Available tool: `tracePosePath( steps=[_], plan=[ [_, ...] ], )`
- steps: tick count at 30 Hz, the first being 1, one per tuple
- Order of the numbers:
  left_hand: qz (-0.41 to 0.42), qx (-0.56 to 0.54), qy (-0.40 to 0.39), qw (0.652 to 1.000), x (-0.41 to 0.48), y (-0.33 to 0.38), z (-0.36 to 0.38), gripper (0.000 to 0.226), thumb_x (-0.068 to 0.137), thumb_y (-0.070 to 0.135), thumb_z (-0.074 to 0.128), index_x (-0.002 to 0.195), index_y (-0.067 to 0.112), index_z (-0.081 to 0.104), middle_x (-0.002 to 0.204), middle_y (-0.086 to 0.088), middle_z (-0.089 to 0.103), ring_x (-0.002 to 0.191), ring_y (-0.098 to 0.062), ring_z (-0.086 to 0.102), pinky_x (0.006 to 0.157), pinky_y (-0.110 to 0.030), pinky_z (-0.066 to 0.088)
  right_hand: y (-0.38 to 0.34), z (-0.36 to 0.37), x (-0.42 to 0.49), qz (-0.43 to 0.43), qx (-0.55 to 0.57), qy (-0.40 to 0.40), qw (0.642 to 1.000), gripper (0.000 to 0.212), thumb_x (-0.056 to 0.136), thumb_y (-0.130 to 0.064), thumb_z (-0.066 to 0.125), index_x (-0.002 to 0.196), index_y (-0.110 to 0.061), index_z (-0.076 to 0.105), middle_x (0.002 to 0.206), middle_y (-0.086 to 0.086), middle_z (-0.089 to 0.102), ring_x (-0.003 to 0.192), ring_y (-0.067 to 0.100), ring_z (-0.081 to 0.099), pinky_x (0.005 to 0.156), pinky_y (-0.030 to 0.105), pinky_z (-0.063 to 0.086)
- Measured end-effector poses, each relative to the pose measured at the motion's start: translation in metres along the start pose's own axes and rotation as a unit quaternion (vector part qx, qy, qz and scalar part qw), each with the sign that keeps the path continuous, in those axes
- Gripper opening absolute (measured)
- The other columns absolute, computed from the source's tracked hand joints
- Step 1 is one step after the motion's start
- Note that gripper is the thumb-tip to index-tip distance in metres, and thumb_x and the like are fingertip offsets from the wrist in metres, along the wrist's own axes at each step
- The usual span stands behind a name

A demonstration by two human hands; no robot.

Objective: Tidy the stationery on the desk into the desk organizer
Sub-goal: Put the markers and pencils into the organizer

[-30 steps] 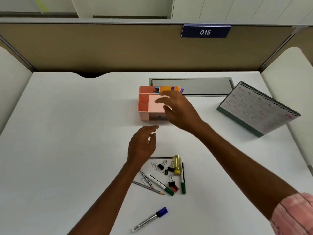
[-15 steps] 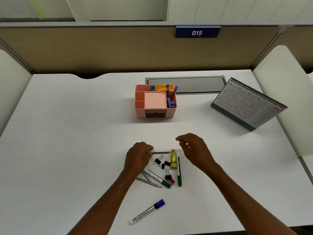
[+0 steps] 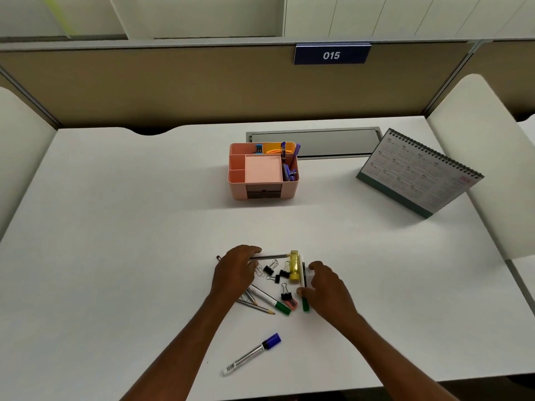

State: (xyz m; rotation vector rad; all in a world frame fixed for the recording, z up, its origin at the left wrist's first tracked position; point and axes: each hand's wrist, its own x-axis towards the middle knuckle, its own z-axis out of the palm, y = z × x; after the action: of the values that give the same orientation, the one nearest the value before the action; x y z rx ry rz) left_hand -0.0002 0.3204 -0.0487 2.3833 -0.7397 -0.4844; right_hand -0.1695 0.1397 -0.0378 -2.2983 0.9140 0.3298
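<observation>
A pink desk organizer (image 3: 262,195) stands at the desk's middle back, holding pink notes, purple pens and a blue sharpener. Near the front lies a heap of stationery. My left hand (image 3: 234,270) curls over a grey pencil (image 3: 270,256) at the heap's far left edge. My right hand (image 3: 328,287) pinches a green-capped marker (image 3: 304,305) between thumb and fingers; the marker still lies flat. Between the hands lie a yellow highlighter (image 3: 294,266), black binder clips (image 3: 272,269), a second green marker (image 3: 270,300) and two pencils (image 3: 257,307). A blue-capped marker (image 3: 254,353) lies apart, closer to me.
A desk calendar (image 3: 417,175) stands at the back right. A grey cable hatch (image 3: 333,140) sits just behind the organizer. A brown partition closes off the back, and white side panels flank the desk. The desk's front edge runs close below the blue marker.
My right hand has come back from the organizer to the heap and closed on the green marker. My left hand has dropped onto the pencil. The camera has tilted slightly.
</observation>
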Motion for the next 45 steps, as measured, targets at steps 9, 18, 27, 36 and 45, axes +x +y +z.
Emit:
tracePosePath(
  steps=[9, 18, 27, 36, 45],
  plan=[
    [0.018, -0.035, 0.029, 0.999, -0.009, 0.010, -0.005, 0.034, 0.094, 0.017, 0.071, 0.126, 0.028, 0.071, 0.126, 0.010, 0.070, 0.118, -0.011, 0.063, 0.102, -0.028, 0.051, -0.002, -0.005, -0.001, 0.007, 0.001, 0.036, 0.999, 0.032, 0.084, -0.024, 0.067, 0.112, -0.019, 0.055, 0.099, 0.000, 0.063, 0.083, 0.018, 0.057, 0.068, 0.030, 0.043],
    [0.122, -0.100, 0.012, 0.987, -0.017, 0.058, -0.015, 0.062, 0.091, 0.022, 0.077, 0.146, 0.037, 0.054, 0.145, 0.016, 0.057, 0.132, -0.003, 0.053, 0.108, -0.026, 0.049, -0.042, -0.058, -0.014, -0.045, 0.228, 0.020, 0.972, 0.021, 0.083, -0.018, 0.076, 0.097, -0.030, 0.066, 0.084, -0.006, 0.070, 0.070, 0.011, 0.066, 0.067, 0.033, 0.060],
    [0.160, -0.085, 0.061, 0.981, -0.013, 0.074, -0.037, 0.061, 0.096, 0.025, 0.073, 0.151, 0.039, 0.049, 0.123, 0.007, 0.072, 0.109, -0.007, 0.067, 0.090, -0.028, 0.060, -0.095, -0.086, -0.013, -0.078, 0.400, 0.006, 0.913, 0.013, 0.088, -0.024, 0.080, 0.094, -0.014, 0.074, 0.085, 0.005, 0.077, 0.081, 0.021, 0.076, 0.077, 0.037, 0.064],
    [0.000, -0.232, 0.098, 0.968, 0.011, 0.059, -0.075, 0.048, 0.099, 0.026, 0.068, 0.141, 0.045, 0.056, 0.099, 0.008, 0.075, 0.085, -0.008, 0.071, 0.083, -0.032, 0.063, -0.092, -0.038, -0.024, -0.156, 0.293, -0.035, 0.943, 0.017, 0.085, -0.029, 0.082, 0.099, -0.026, 0.072, 0.086, -0.005, 0.074, 0.081, 0.011, 0.070, 0.074, 0.031, 0.060],
    [0.042, -0.254, 0.179, 0.949, 0.056, 0.066, -0.118, 0.043, 0.103, 0.029, 0.062, 0.145, 0.032, 0.050, 0.110, -0.002, 0.079, 0.093, -0.015, 0.077, 0.081, -0.041, 0.066, -0.031, 0.047, -0.052, -0.490, -0.229, -0.128, 0.831, 0.023, 0.085, -0.037, 0.067, 0.103, -0.026, 0.061, 0.098, -0.004, 0.059, 0.094, 0.021, 0.057, 0.078, 0.038, 0.052]
  ],
)
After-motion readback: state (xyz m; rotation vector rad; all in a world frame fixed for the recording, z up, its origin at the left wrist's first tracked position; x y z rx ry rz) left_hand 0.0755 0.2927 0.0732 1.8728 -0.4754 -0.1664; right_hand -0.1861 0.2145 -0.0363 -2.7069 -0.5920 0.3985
